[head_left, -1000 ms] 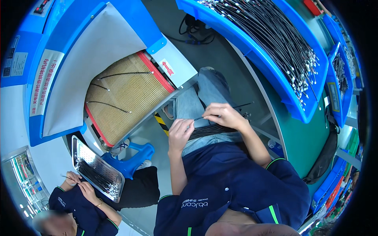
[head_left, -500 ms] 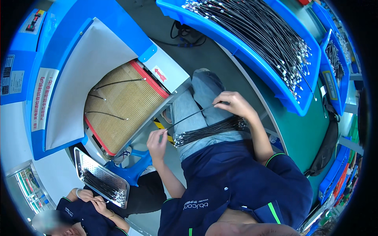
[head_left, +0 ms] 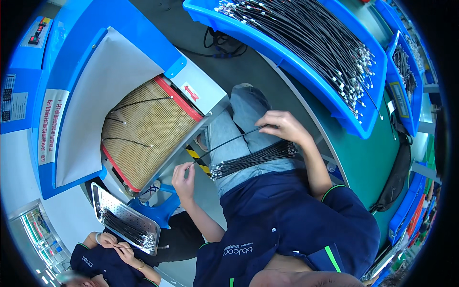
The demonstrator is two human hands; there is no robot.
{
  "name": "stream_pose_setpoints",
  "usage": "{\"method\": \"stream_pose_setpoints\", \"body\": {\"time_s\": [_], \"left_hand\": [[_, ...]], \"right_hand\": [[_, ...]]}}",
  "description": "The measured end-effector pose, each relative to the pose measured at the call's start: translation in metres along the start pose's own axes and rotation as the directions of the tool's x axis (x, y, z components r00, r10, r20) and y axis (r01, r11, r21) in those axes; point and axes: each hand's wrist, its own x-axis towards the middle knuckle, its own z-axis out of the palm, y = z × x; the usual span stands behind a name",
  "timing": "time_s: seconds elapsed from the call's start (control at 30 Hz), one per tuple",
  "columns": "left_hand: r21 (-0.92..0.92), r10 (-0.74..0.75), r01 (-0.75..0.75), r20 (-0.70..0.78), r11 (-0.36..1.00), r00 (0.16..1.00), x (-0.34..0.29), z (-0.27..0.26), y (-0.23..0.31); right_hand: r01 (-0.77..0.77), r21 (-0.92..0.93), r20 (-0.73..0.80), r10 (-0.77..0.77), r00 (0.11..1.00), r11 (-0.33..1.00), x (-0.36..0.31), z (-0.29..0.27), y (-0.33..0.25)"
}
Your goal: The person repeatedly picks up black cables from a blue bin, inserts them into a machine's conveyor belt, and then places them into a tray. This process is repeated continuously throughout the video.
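Stretched above my lap is a thin black cable [head_left: 228, 142]. My right hand [head_left: 283, 128] pinches its upper right end between thumb and fingers. At the lower left end, my left hand [head_left: 183, 181] has its fingertips closed on the cable's tip; the connector there is hidden or too small to make out. A bundle of similar black cables [head_left: 253, 159] with pale connectors lies across my thighs, just below the held one.
To the left, a mesh conveyor belt [head_left: 143, 125] carries several loose cables under a blue machine hood [head_left: 138, 28]. A blue bin [head_left: 287, 62] full of cables stands on the green table [head_left: 351, 158]. Lower left, a co-worker's hands [head_left: 125, 252] are beside a metal tray [head_left: 103, 196] of cables.
My left hand has moved a little left and down along the cable, toward its end. My right hand has stayed nearly still. The co-worker's hands have shifted slightly.
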Motion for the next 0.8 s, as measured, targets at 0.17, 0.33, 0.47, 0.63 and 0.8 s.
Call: {"method": "stream_pose_setpoints", "body": {"time_s": [0.17, 0.33, 0.47, 0.63, 0.8], "left_hand": [[-0.007, 0.004, -0.004, 0.020, 1.000, 1.000, 0.000, -0.003, 0.002], [0.017, -0.034, 0.034, 0.005, 0.999, 0.999, -0.003, -0.006, -0.001], [0.014, -0.047, 0.047, 0.007, 0.999, 0.999, -0.006, -0.011, -0.008], [0.008, -0.063, 0.063, -0.004, 0.998, 0.998, -0.007, -0.014, -0.008], [0.012, -0.045, 0.046, -0.019, 0.999, 0.999, -0.008, -0.017, -0.008]], "right_hand": [[0.123, -0.092, -0.025, -0.126, 0.992, 0.988, 0.000, 0.000, 0.005], [0.057, -0.053, -0.082, -0.061, 0.995, 0.997, -0.005, -0.002, 0.010], [0.054, -0.016, -0.114, -0.055, 0.992, 0.998, -0.007, -0.004, 0.011], [0.049, 0.004, -0.105, -0.048, 0.993, 0.999, -0.007, -0.005, 0.011], [-0.002, 0.012, -0.060, 0.003, 0.998, 1.000, -0.008, -0.007, 0.003]]}}
